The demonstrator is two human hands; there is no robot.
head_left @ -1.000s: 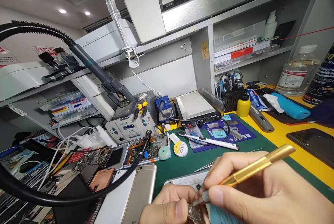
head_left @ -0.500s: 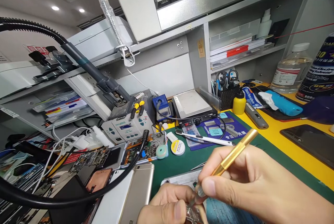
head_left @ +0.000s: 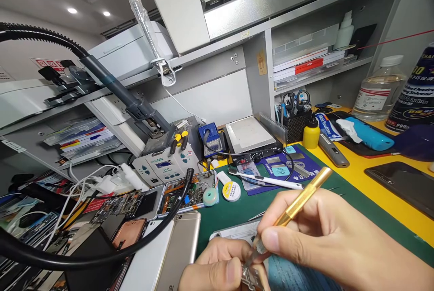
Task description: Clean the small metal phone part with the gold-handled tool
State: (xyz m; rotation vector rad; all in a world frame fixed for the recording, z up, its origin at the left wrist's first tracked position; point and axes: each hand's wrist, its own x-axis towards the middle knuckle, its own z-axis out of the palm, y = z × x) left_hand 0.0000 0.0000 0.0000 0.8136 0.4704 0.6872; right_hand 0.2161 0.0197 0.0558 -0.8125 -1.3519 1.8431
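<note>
Left hand (head_left: 217,268) sits at the bottom edge of the view, fingers curled in and thumb pressed down, pinching a small metal part (head_left: 250,277) against the green mat on the bench (head_left: 237,209). Right hand (head_left: 325,245) comes in from the lower right, fingers closed around a gold-handled tool (head_left: 298,202) held like a pen, with the handle slanting up and right and the tip down on the metal part between both thumbs. That part lies just in front of a white phone back (head_left: 233,232), with a gold phone (head_left: 179,245) off to the left. Compared with half a second ago almost nothing has changed; the tool handle is at about the same slant, where a second ago it lay much flatter.
</note>
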